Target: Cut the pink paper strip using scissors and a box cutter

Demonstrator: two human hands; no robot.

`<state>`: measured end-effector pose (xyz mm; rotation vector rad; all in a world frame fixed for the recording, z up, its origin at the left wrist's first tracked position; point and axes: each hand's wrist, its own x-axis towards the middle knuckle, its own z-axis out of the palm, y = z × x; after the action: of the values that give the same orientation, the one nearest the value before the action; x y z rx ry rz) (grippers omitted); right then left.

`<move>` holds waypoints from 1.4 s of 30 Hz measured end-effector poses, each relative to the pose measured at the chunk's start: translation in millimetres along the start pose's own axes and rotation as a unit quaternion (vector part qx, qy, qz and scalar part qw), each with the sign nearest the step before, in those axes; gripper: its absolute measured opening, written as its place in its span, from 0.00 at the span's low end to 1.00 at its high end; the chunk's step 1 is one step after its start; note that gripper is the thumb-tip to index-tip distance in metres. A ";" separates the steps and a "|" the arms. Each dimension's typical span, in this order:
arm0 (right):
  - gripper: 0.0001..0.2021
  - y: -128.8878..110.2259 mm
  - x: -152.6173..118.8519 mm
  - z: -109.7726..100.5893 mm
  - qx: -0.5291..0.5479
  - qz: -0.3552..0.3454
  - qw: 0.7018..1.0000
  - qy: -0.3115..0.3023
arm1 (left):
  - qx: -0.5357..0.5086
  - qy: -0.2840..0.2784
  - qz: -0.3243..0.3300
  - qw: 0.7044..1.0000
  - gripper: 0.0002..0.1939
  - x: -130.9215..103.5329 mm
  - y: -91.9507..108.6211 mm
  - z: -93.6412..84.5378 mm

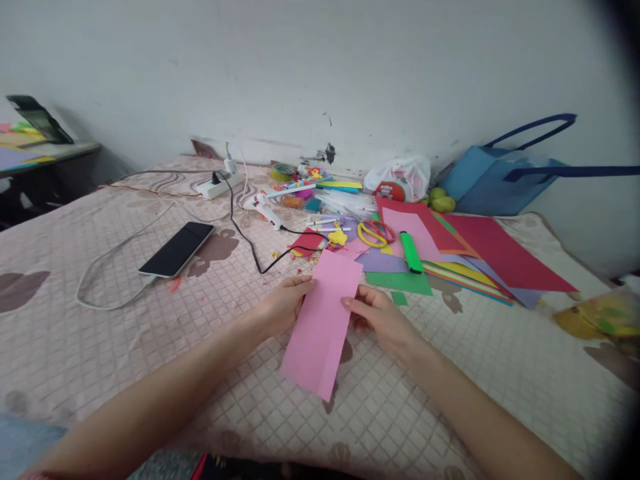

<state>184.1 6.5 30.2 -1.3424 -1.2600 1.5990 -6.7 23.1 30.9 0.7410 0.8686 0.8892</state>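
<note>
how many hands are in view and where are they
2: the left hand holds the left edge of the pink paper, and the right hand holds its right edge. Some fingers are hidden, but both hands show clearly.

Paper strip [325,320]: plain pink. Cloth [410,413]: pale beige, brown lattice, darker floral patches [220,248]. Scissor handles [373,245]: yellow, red. Power strip [215,187]: white. Bag [493,183]: blue; straps [590,171] navy. Wall [300,73]: greyish white, black smudges [330,153].

The grey-white painted wall [300,67] is softly lit, the lower end of the pink rectangular paper strip [324,327] is slightly blurred, and the right corners are darkened.
</note>
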 end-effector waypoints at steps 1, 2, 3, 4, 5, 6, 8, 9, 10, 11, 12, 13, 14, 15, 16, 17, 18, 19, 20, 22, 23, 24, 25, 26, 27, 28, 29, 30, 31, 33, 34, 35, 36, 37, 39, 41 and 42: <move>0.14 0.7 2.0 -2.9 0.000 -0.003 1.000 0.010 | 0.029 -0.002 0.002 1.000 0.06 1.3 1.9 -1.5; 0.14 0.6 4.3 -7.0 0.000 -0.007 1.000 0.021 | 0.070 -0.002 0.007 0.998 0.07 2.4 4.4 -3.7; 0.14 -0.2 6.8 -12.1 0.001 -0.010 0.999 0.031 | 0.115 -0.004 0.014 0.993 0.09 3.2 7.5 -6.8; 0.14 -1.5 9.4 -17.8 0.003 -0.013 0.999 0.040 | 0.160 -0.004 0.023 0.987 0.09 3.5 11.3 -10.5; 0.14 -3.1 11.7 -23.6 0.003 -0.016 0.999 0.046 | 0.206 -0.004 0.032 0.978 0.10 3.2 15.4 -14.8; 0.14 -4.8 13.8 -29.3 0.001 -0.018 0.999 0.049 | 0.252 -0.004 0.041 0.967 0.10 2.1 19.9 -19.3; 0.15 -7.1 17.1 -39.1 -0.006 -0.021 0.998 0.052 | 0.341 -0.008 0.053 0.939 0.09 -1.9 29.1 -28.0; 0.15 -7.6 18.4 -42.9 -0.009 -0.022 0.998 0.054 | 0.381 -0.013 0.053 0.923 0.08 -4.6 33.5 -31.6; 0.16 -7.5 19.6 -46.0 -0.013 -0.024 0.998 0.057 | 0.419 -0.016 0.053 0.906 0.07 -7.5 37.5 -34.5; 0.16 -6.9 20.6 -48.3 -0.016 -0.025 0.998 0.060 | 0.453 -0.019 0.050 0.890 0.07 -10.3 41.2 -36.6; 0.16 -6.1 21.6 -50.0 -0.019 -0.025 0.997 0.064 | 0.484 -0.018 0.049 0.873 0.08 -13.0 44.6 -38.0; 0.16 -5.2 22.4 -51.3 -0.022 -0.025 0.997 0.067 | 0.511 -0.013 0.050 0.858 0.11 -15.4 47.6 -38.8; 0.16 -4.4 23.0 -52.1 -0.025 -0.026 0.997 0.070 | 0.536 -0.001 0.056 0.843 0.13 -17.5 50.4 -39.2; 0.16 -3.8 23.3 -52.6 -0.028 -0.027 0.997 0.072 | 0.557 0.021 0.067 0.828 0.16 -19.2 52.9 -39.4; 0.16 -3.6 23.5 -52.9 -0.030 -0.028 0.996 0.073 | 0.575 0.052 0.084 0.812 0.18 -20.7 55.2 -39.4; 0.16 -3.7 23.4 -52.9 -0.032 -0.030 0.996 0.073 | 0.590 0.092 0.107 0.795 0.21 -22.0 57.3 -39.4; 0.16 -4.0 23.1 -52.7 -0.034 -0.032 0.996 0.073 | 0.601 0.136 0.132 0.777 0.22 -23.1 59.2 -39.4; 0.16 -4.5 22.7 -52.4 -0.034 -0.034 0.996 0.073 | 0.608 0.178 0.157 0.758 0.23 -24.2 60.8 -39.4; 0.16 -5.1 22.2 -52.0 -0.035 -0.036 0.996 0.073 | 0.611 0.213 0.179 0.741 0.23 -25.1 62.2 -39.3; 0.17 -5.9 21.3 -51.1 -0.034 -0.038 0.996 0.072 | 0.630 0.263 0.222 0.696 0.18 -26.9 64.5 -39.1; 0.17 -6.1 21.1 -50.6 -0.034 -0.039 0.996 0.072 | 0.648 0.283 0.242 0.664 0.12 -27.7 65.6 -39.2; 0.17 -6.1 21.0 -50.1 -0.034 -0.040 0.996 0.071 | 0.670 0.300 0.258 0.629 0.04 -28.4 66.8 -39.7; 0.17 -5.9 21.1 -49.8 -0.035 -0.040 0.996 0.070 | 0.690 0.315 0.267 0.594 0.06 -28.9 68.5 -40.8; 0.17 -5.5 21.3 -49.5 -0.036 -0.040 0.996 0.070 | 0.705 0.325 0.269 0.571 0.13 -29.2 70.8 -43.0; 0.17 -5.0 21.7 -49.4 -0.037 -0.040 0.996 0.069 | 0.709 0.330 0.260 0.567 0.19 -29.3 73.8 -46.2; 0.17 -4.5 22.2 -49.5 -0.037 -0.040 0.996 0.069 | 0.701 0.324 0.244 0.587 0.21 -29.3 77.8 -50.6; 0.17 -4.0 22.7 -49.6 -0.038 -0.040 0.996 0.069 | 0.681 0.311 0.222 0.625 0.21 -29.4 82.5 -56.0; 0.17 -3.5 23.1 -49.8 -0.037 -0.041 0.996 0.068 | 0.648 0.288 0.197 0.677 0.20 -29.7 87.8 -62.1; 0.17 -3.1 23.6 -50.1 -0.037 -0.041 0.996 0.068 | 0.603 0.247 0.176 0.738 0.19 -30.4 93.4 -68.5; 0.17 -2.7 24.1 -50.7 -0.034 -0.042 0.996 0.069 | 0.494 0.163 0.119 0.846 0.19 -34.1 103.8 -80.3; 0.17 -2.7 24.2 -51.0 -0.032 -0.042 0.996 0.069 | 0.457 0.135 0.098 0.874 0.20 -37.6 108.0 -85.3; 0.17 -2.7 24.3 -51.2 -0.031 -0.042 0.996 0.069 | 0.440 0.127 0.091 0.884 0.21 -42.3 111.1 -89.7; 0.17 -2.7 24.3 -51.4 -0.030 -0.043 0.996 0.068 | 0.443 0.129 0.083 0.883 0.21 -48.3 113.3 -93.4; 0.17 -2.6 24.3 -51.4 -0.029 -0.043 0.996 0.068 | 0.465 0.141 0.072 0.871 0.21 -55.6 114.5 -96.7; 0.17 -2.4 24.4 -51.2 -0.029 -0.045 0.996 0.067 | 0.493 0.160 0.060 0.853 0.18 -73.3 115.1 -102.2; 0.16 -2.0 24.4 -50.2 -0.030 -0.046 0.996 0.065 | 0.534 0.196 0.057 0.820 0.16 -92.5 114.4 -106.3; 0.16 -1.9 24.3 -49.5 -0.031 -0.047 0.996 0.063 | 0.579 0.236 0.056 0.778 0.17 -101.5 113.7 -107.5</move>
<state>226.5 41.5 24.9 -1.3787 -1.2854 1.3989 -174.9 3.7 109.1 1.6824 1.8936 0.5613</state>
